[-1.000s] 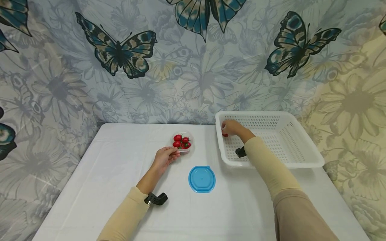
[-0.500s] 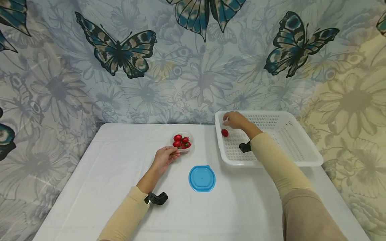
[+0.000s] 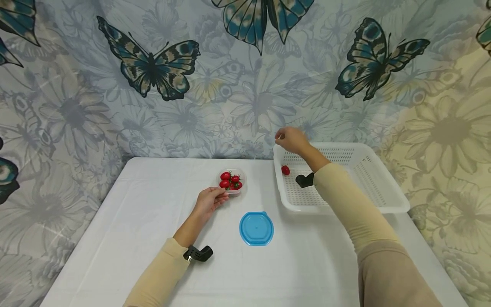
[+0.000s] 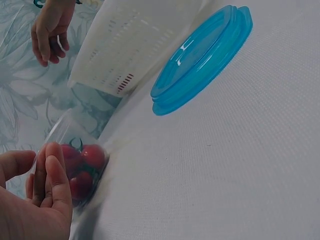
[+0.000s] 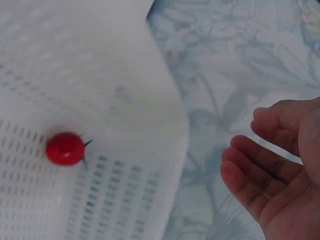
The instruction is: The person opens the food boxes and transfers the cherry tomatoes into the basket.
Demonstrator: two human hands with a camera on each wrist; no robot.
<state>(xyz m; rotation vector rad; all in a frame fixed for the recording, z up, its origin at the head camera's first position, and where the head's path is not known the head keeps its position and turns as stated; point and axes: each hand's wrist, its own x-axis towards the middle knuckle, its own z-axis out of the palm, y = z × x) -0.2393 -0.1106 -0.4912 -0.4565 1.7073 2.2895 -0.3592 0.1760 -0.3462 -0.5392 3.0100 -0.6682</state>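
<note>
**Right hand (image 3: 292,140) lets go of a small red tomato with a green stem (image 3: 285,170)**

A second ago the right hand was down on that tomato; now it has risen, bare, to the far left corner of a white rectangular plastic basket with perforated floor and sides (image 3: 303,208). In the right wrist view it hangs outside the wall, well apart from it, fingers loosely bent, thumb apart from them and nothing between. The tomato lies on its side on the basket floor, near the left wall.

The left hand (image 3: 211,200) has stayed where it was, at the near left edge of a small clear plastic container (image 3: 234,193) that stands on the white cloth-covered table (image 3: 126,234). Its thumb is at the rim with the fingers close outside the wall, and the two seem to pinch it lightly, though the exact contact is hard to make out. Several more red tomatoes (image 3: 225,183) sit inside, some with green stems showing.

A round blue plastic lid (image 3: 256,229) lies flat between container and basket, touching neither. As I judge it, the change leaves one tomato apart from the rest and the right hand free, while the left steadies the container.
</note>
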